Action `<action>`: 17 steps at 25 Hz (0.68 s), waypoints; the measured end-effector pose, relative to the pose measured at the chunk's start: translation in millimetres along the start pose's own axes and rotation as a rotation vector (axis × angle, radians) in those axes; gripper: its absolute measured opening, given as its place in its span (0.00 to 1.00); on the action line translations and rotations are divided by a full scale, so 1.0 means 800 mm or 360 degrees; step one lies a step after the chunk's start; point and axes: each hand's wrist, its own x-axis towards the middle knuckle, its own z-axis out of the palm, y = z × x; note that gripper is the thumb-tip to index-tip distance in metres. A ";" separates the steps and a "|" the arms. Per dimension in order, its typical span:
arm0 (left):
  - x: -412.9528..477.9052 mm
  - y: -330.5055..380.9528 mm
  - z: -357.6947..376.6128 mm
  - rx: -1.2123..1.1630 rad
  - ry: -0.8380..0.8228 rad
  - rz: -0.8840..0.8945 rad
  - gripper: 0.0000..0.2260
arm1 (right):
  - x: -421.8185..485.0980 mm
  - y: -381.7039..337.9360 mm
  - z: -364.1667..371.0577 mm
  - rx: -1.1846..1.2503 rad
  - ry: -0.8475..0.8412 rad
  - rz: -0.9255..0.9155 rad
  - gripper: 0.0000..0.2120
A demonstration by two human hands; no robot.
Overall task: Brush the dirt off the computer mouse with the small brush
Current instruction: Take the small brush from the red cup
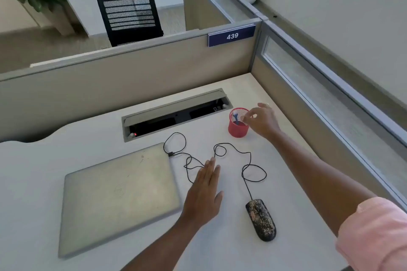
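one mouse (261,219), one brush (235,117), one laptop (119,196), one cup (238,126)

Both forearms are bare; a pink sleeve (374,233), pushed up and creased, covers the right upper arm.

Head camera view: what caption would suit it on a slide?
Right hand reaching to a red mesh cup holding a small blue brush; dirt-speckled black corded mouse waits.
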 end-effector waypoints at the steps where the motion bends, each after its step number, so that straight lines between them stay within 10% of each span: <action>1: 0.002 0.004 0.010 0.0019 -0.0008 0.0037 0.34 | 0.010 0.001 0.003 -0.0061 -0.0050 0.0010 0.06; 17: -0.004 -0.001 0.069 0.0148 -0.0005 0.0163 0.28 | 0.070 0.003 0.046 -0.0445 -0.0341 0.0223 0.12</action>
